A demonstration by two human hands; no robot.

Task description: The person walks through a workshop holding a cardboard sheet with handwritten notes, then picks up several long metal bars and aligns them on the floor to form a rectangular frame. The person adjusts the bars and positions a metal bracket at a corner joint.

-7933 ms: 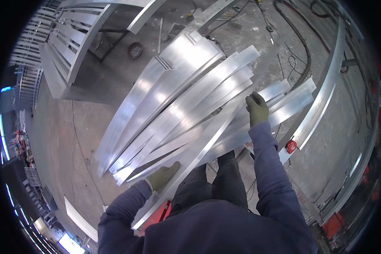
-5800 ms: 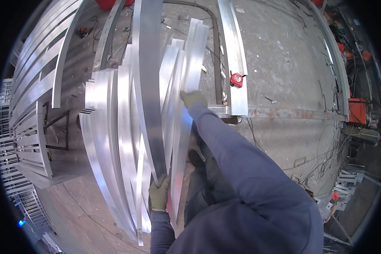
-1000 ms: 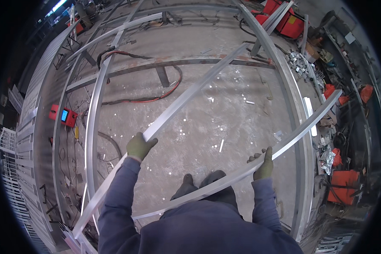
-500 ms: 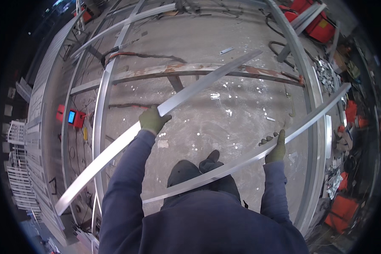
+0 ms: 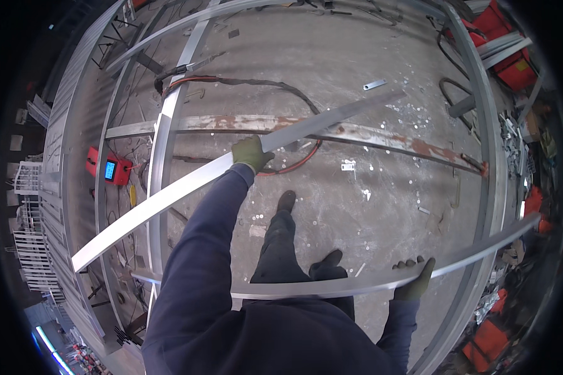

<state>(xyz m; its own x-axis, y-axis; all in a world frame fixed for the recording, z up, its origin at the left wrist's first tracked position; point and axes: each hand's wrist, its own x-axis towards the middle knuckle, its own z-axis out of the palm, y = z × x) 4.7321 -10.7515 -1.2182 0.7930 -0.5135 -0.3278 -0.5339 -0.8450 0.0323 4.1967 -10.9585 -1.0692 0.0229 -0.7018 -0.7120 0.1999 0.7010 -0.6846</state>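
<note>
Left hand (image 5: 250, 154) and right hand (image 5: 415, 281), both in olive gloves, are each wrapped around a separate silver bar, well apart from each other. The left one grips its bar, the upper bar (image 5: 162, 201), just above the centre of the frame; this bar slants from the lower left to the upper right. The right one, at lower right, curls around the lower bar (image 5: 331, 289), with fingers on the far side and thumb on the near side. That bar spans the lower part of the frame, passing before the person's waist, its right end raised. Beneath the upper bar runs a rust-patched beam (image 5: 406, 144); whether they touch cannot be told. A red-and-black cable (image 5: 288, 87) loops near that beam. At left sits a red box (image 5: 94, 159) with a blue screen. Small pale scraps dot the grey floor (image 5: 331, 219).
</note>
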